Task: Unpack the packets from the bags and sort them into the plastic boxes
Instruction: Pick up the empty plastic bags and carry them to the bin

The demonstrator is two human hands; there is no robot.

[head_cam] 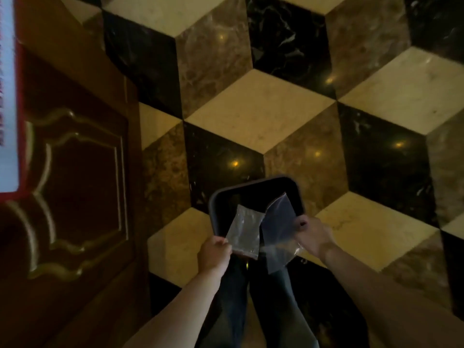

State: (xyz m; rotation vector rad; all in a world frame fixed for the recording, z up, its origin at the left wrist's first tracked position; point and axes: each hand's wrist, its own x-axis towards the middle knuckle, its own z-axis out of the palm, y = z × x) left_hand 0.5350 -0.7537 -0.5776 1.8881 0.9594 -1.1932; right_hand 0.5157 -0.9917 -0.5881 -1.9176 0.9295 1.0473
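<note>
The left hand pinches a small clear packet. The right hand holds an open clear bag. Both hang over a dark plastic box on the floor. The packet looks out of the bag but not dropped in yet, so sorting is still left.

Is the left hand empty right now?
No, the left hand pinches a clear packet over the dark bin, while the right hand holds a bag.

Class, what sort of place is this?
Probably an indoor hall or lobby, beside a carved wooden door on a polished marble floor laid in a cube pattern; a dark plastic bin stands there.
</note>
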